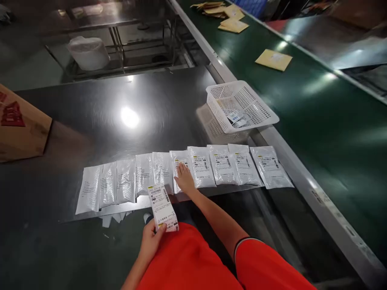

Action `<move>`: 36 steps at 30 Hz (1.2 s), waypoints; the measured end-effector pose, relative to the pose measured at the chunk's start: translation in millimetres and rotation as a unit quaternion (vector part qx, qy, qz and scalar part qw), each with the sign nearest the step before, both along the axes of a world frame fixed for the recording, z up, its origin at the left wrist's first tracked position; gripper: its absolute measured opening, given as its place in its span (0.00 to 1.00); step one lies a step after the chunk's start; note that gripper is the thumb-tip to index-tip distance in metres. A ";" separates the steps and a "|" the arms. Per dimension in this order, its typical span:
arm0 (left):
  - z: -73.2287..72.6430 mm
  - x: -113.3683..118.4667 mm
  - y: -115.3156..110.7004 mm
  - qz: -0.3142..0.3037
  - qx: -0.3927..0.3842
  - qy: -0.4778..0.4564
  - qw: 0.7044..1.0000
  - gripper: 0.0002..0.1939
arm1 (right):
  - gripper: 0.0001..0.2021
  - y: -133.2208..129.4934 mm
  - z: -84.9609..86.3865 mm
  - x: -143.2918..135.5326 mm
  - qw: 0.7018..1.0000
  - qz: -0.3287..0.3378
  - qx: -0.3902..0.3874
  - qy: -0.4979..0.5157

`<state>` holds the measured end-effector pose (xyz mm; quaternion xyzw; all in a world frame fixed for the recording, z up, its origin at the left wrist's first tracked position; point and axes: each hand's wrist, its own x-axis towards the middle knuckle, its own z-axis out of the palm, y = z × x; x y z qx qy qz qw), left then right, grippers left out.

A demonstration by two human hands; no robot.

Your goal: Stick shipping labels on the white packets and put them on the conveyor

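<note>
Several white padded packets lie in a row along the front edge of the metal table [102,121]. My right hand [185,179] rests flat, fingers spread, on a labelled packet [180,154] near the middle of the row. Packets to its right, such as the one at the far end [272,167], bear printed shipping labels. Those to its left, like the leftmost packet [88,189], show only small printed text. Between thumb and fingers, my left hand [152,237] pinches a strip of shipping labels [162,205] in front of the table edge.
A white perforated basket [242,105] with a few small packets stands at the table's back right corner. A cardboard box [21,125] is at the left. Beyond the right side runs a green conveyor belt [329,117] carrying yellow envelopes [273,59]. A white bin [89,53] stands farther back.
</note>
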<state>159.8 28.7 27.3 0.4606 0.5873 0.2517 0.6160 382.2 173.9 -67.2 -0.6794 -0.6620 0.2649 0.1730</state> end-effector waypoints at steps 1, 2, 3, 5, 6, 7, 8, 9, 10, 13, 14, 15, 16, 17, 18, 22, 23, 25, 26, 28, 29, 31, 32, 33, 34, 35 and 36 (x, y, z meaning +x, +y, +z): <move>-0.9 -10.5 -1.7 -0.010 0.009 -0.003 1.000 0.24 | 0.21 -10.2 7.2 -11.9 0.997 -0.051 -0.006 0.049; -1.6 -20.4 -3.0 -0.023 0.018 -0.007 1.000 0.24 | 0.19 -21.3 14.3 -25.0 0.991 -0.087 -0.011 0.097; -2.0 -29.6 -3.8 -0.041 0.026 -0.015 0.999 0.25 | 0.19 -32.3 21.3 -38.6 0.985 -0.103 -0.016 0.135; -2.0 -46.2 -4.6 -0.084 0.035 -0.040 0.995 0.25 | 0.22 -51.4 35.7 -65.1 0.971 -0.108 -0.024 0.210; -2.0 -53.8 -4.9 -0.108 0.038 -0.054 0.992 0.24 | 0.22 -58.6 43.3 -76.9 0.959 -0.111 -0.027 0.259; -2.2 -61.0 -5.3 -0.132 0.039 -0.066 0.988 0.24 | 0.20 -64.0 51.2 -87.2 0.940 -0.118 -0.033 0.318; -3.0 -67.7 -5.8 -0.154 0.036 -0.074 0.985 0.24 | 0.19 -68.0 59.1 -96.0 0.917 -0.126 -0.043 0.376; -4.3 -73.9 -6.1 -0.172 0.031 -0.076 0.982 0.24 | 0.18 -70.9 66.8 -103.2 0.894 -0.134 -0.054 0.424; -6.1 -79.3 -5.8 -0.185 0.024 -0.073 0.980 0.24 | 0.18 -73.4 74.2 -108.8 0.877 -0.142 -0.065 0.454; -11.9 -86.7 3.7 -0.123 0.019 -0.066 0.990 0.28 | 0.14 -81.8 92.0 -118.7 0.886 -0.160 -0.057 0.431; -12.7 -85.0 10.9 -0.075 0.017 -0.076 0.994 0.32 | 0.12 -85.6 96.5 -120.4 0.899 -0.161 -0.043 0.406; -12.7 -81.1 20.0 -0.029 0.012 -0.093 0.995 0.35 | 0.11 -89.7 100.3 -121.6 0.913 -0.157 -0.027 0.377; -11.9 -75.1 30.6 0.005 0.002 -0.114 0.993 0.36 | 0.09 -93.6 103.3 -122.1 0.926 -0.150 -0.013 0.347; -10.7 -67.4 41.8 0.021 -0.012 -0.136 0.990 0.34 | 0.08 -96.7 105.5 -122.0 0.937 -0.143 0.000 0.318; -9.3 -58.5 52.8 0.023 -0.027 -0.154 0.987 0.31 | 0.08 -98.4 106.7 -120.9 0.946 -0.138 0.010 0.292; -12.7 -22.1 78.8 0.058 -0.058 -0.171 0.982 0.25 | 0.09 -79.1 96.3 -105.2 0.967 -0.119 0.056 0.218; -17.1 -14.9 78.7 0.078 -0.066 -0.167 0.981 0.26 | 0.09 -66.3 88.9 -98.9 0.970 -0.110 0.067 0.206; -29.8 -4.4 71.5 0.115 -0.087 -0.154 0.977 0.28 | 0.09 -32.3 69.0 -85.7 0.973 -0.112 0.084 0.182; -37.5 -1.4 65.3 0.129 -0.100 -0.146 0.976 0.29 | 0.09 -12.8 57.3 -79.6 0.975 -0.125 0.086 0.165; -52.8 0.4 50.4 0.144 -0.129 -0.125 0.973 0.32 | 0.10 25.7 32.9 -70.5 0.980 -0.149 0.076 0.109; -59.6 -0.5 42.5 0.146 -0.145 -0.113 0.972 0.33 | 0.09 42.5 21.4 -67.7 0.982 -0.154 0.068 0.079; -68.9 -4.4 27.1 0.140 -0.173 -0.091 0.971 0.34 | 0.09 66.9 1.9 -65.6 0.987 -0.150 0.052 0.037; -71.1 -6.8 19.7 0.135 -0.186 -0.082 0.970 0.35 | 0.09 73.8 -5.5 -66.0 0.988 -0.143 0.047 0.024; -71.3 -9.4 12.6 0.130 -0.196 -0.075 0.969 0.35 | 0.09 77.2 -11.2 -67.0 0.989 -0.138 0.044 0.012; -69.7 -11.9 6.0 0.126 -0.205 -0.071 0.968 0.34 | 0.10 77.6 -15.3 -68.7 0.990 -0.137 0.044 -0.001; -66.5 -14.4 0.0 0.120 -0.210 -0.069 0.968 0.34 | 0.12 75.4 -18.2 -70.9 0.989 -0.140 0.047 -0.021; -62.0 -17.0 -5.1 0.111 -0.208 -0.065 0.970 0.33 | 0.15 71.1 -20.1 -73.5 0.988 -0.141 0.052 -0.044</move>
